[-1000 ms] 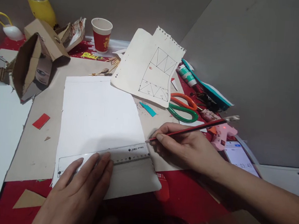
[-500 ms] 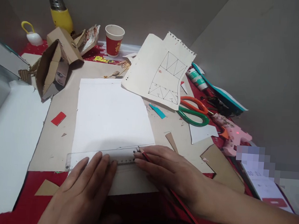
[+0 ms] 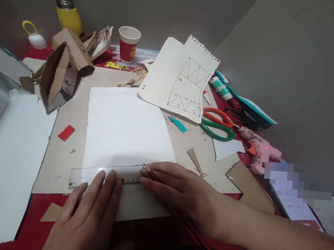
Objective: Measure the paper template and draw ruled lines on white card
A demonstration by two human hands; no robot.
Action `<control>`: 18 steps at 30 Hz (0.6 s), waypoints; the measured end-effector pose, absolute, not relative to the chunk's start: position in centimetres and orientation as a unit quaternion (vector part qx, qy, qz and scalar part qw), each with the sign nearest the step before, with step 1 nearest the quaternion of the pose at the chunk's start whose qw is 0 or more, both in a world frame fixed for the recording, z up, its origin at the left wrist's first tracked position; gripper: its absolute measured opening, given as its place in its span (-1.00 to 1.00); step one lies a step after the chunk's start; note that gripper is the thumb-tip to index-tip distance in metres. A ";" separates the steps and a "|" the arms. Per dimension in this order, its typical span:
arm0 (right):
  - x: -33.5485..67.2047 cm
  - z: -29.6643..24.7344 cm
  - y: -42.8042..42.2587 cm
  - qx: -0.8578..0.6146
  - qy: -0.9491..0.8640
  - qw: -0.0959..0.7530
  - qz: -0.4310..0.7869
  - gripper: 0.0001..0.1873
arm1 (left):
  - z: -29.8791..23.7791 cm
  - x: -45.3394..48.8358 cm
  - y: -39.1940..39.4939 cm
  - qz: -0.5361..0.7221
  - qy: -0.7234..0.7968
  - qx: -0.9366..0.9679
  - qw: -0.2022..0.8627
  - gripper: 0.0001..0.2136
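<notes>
A clear ruler (image 3: 94,172) lies across the near edge of a white sheet (image 3: 123,131). My left hand (image 3: 88,207) rests on the ruler with its fingers laid out flat, tips near the ruler's middle. A dark red pencil (image 3: 151,173) is held in my right hand (image 3: 182,188), its point touching down at the ruler's far edge. The pencil's back end comes out below the palm, toward the lower right. My right fingers also lie over the ruler's right end, hiding it. Behind the sheet, a notebook page (image 3: 184,86) bears a pencil drawing of rectangles and triangles.
Scissors (image 3: 217,131) with orange and green handles lie right of the sheet, near a pink glue gun (image 3: 259,153). At the back stand a red paper cup (image 3: 128,47), a yellow bottle (image 3: 68,19) and folded cardboard (image 3: 59,80). A white board (image 3: 11,159) lies left.
The ruler has slid a little to the left, with both hands moving along. The pencil point has shifted left along the ruler's far edge.
</notes>
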State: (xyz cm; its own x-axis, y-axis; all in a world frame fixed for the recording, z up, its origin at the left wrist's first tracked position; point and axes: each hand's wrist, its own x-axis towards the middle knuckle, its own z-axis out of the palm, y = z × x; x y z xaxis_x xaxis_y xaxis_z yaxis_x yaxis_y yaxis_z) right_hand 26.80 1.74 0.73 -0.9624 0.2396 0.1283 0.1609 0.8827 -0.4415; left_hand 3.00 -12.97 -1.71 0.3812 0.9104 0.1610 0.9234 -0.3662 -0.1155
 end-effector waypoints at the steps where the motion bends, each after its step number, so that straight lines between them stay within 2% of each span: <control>1: 26.7 0.8 1.8 -0.104 -0.967 0.090 0.217 -0.52 | -1.7 3.0 -13.0 -0.038 -0.556 -0.824 0.096 -0.28; 18: 26.1 1.4 2.1 -0.094 -0.969 0.070 0.216 -0.57 | -2.4 3.2 -12.9 -0.077 -0.557 -0.817 0.125 -0.41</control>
